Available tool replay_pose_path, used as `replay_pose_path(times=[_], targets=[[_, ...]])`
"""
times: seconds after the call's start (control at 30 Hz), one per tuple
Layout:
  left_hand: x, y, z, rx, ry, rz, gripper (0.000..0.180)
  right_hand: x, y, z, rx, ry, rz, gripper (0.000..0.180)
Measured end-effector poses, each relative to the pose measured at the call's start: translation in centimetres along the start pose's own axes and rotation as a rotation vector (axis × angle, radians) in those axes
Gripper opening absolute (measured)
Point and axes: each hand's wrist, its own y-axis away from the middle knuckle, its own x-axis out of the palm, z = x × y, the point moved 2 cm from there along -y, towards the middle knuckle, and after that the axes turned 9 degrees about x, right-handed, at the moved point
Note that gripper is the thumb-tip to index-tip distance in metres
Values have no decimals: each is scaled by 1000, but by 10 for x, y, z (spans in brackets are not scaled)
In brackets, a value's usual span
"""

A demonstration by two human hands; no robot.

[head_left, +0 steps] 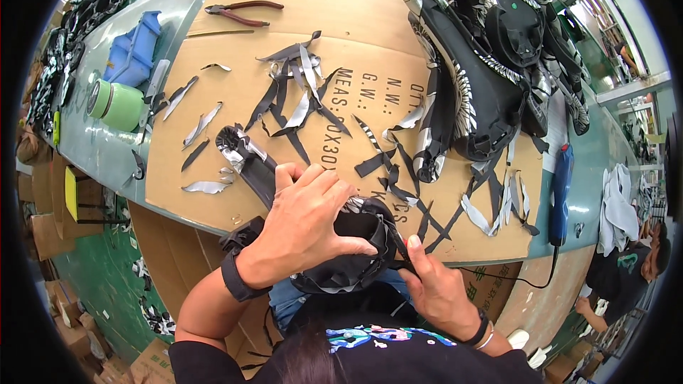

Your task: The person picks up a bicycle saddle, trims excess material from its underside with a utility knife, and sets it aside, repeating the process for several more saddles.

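A curved black padded piece [359, 224] spans the near edge of the surface [107, 153], its narrow end over the cardboard [334, 7]. Fabric scraps [299, 92] lie just beyond; similar black pieces [462, 99] crowd the right, cut off above, near a blue corded tool [560, 199]. Pliers [249, 5] lie far left. The half-spread left hand [302, 220] grips the piece, hiding its middle; the right hand [437, 288] curls closed around a dark object, too covered to identify.

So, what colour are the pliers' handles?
The pliers' handles are dark red, best seen in the head view.
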Motion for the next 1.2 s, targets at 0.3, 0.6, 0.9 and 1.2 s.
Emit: replay_pose_path(times=[0.3,0.6,0.9,1.2], targets=[[-9,1,-19,-65,-48,-16,61,-21,6,4,147,-377,-250,54],[-10,15,-30,-229,-152,-111,58,-10,-63,13,82,-395,-327,50],[4,-12,-42,8,-78,-215,24,-12,-64,18,212,-638,-121,50],[5,-14,-30,-61,167,-287,10,-21,-26,-8,-31,-123,-79,60]])
